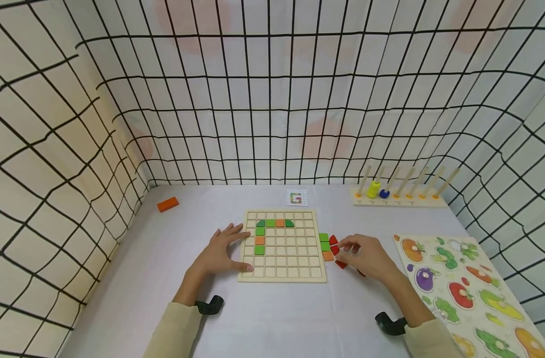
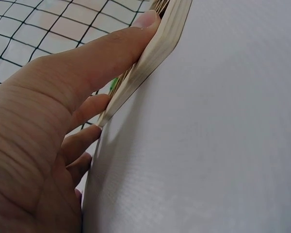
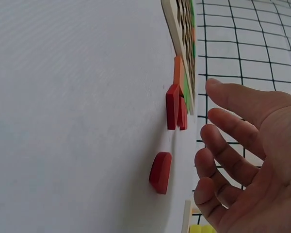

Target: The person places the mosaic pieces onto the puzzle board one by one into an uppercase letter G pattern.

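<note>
A wooden grid board [image 1: 294, 261] lies on the table, with green and orange square tiles and dark green rounded tiles set in its upper left cells. My left hand [image 1: 216, 254] rests at the board's left edge, thumb on the near corner and fingers stretched along the side. Right of the board, my right hand [image 1: 366, 253] hovers over several red tiles [image 3: 172, 107], fingers loosely bent and nothing between them in the right wrist view. One red rounded tile [image 3: 161, 173] lies apart from the others. Green tiles [image 1: 324, 242] and an orange tile [image 1: 328, 255] sit against the board's right side.
Behind the board lies a small pattern card [image 1: 297, 198]. A peg stand [image 1: 399, 201] with yellow and blue beads is at the back right, a vegetable puzzle board [image 1: 437, 278] at the right. An orange block [image 1: 168, 204] lies far left. Black netting surrounds the table.
</note>
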Available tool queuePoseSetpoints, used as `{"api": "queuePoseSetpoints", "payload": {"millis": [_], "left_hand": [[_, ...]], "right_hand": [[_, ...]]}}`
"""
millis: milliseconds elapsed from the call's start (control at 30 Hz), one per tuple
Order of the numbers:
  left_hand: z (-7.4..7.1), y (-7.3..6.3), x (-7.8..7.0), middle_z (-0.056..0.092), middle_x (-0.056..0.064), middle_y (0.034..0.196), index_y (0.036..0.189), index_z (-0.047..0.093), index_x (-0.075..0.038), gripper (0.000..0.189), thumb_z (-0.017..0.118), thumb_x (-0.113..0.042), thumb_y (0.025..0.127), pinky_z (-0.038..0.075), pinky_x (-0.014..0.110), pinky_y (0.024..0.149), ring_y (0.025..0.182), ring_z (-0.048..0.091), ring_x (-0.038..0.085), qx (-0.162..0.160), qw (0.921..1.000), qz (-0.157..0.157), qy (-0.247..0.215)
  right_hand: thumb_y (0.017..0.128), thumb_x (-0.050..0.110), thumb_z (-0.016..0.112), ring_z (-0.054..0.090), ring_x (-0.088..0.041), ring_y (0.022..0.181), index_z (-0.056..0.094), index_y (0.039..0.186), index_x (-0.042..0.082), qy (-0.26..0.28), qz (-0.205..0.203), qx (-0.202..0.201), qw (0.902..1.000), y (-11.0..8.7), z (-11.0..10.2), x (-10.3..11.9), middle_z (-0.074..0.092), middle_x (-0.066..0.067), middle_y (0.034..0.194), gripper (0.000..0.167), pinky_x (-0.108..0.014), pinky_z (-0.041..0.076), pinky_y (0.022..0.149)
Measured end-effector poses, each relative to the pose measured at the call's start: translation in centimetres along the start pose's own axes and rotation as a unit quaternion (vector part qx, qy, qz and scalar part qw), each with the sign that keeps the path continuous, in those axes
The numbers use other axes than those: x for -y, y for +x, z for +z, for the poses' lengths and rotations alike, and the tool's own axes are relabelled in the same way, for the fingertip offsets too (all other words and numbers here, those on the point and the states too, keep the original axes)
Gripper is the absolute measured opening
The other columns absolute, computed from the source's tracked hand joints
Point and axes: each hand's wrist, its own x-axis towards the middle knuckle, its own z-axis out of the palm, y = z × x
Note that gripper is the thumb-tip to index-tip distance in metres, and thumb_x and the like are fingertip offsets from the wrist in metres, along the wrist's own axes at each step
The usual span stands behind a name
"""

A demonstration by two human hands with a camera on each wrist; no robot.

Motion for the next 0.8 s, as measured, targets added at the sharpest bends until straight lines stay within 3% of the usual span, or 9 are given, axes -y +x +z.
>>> {"api": "queuePoseSetpoints", "payload": {"millis": [333, 633, 800], "left_hand": [[0.1, -0.1, 0.2, 0.034, 0.003, 0.168, 0.150, 0.055, -0.025, 0.097, 0.090, -0.060, 0.066, 0.005, 0.057, 0.131, 0.161, 0.017, 0.029, -0.005, 0.9999, 0.002, -0.010], [0.1, -0.1, 0.1, 0.035, 0.003, 0.168, 0.149, 0.056, -0.025, 0.096, 0.090, -0.060, 0.066, 0.005, 0.057, 0.130, 0.161, 0.017, 0.029, -0.007, 0.9999, 0.003, -0.011], [0.1, -0.1, 0.0, 0.035, 0.003, 0.168, 0.149, 0.056, -0.024, 0.096, 0.090, -0.060, 0.067, 0.005, 0.057, 0.130, 0.161, 0.017, 0.029, -0.008, 0.9999, 0.006, -0.011]], "right_hand": [[0.080, 0.037, 0.089, 0.057, -0.020, 0.094, 0.074, 0.103, 0.017, -0.035, 0.007, 0.030, 0.9989, -0.6, 0.0, -1.4, 0.066, 0.002, 0.095, 0.034, -0.036, 0.051, 0.085], [0.082, 0.026, 0.086, 0.054, -0.020, 0.090, 0.074, 0.096, 0.018, -0.029, 0.004, 0.030, 0.9991, -0.6, 0.2, -1.5, 0.064, 0.001, 0.090, 0.021, -0.035, 0.048, 0.080], [0.087, 0.017, 0.080, 0.057, -0.020, 0.093, 0.076, 0.104, 0.017, -0.036, -0.009, 0.036, 0.9987, -0.6, 0.0, -1.6, 0.064, 0.003, 0.091, 0.018, -0.037, 0.052, 0.085]]}}
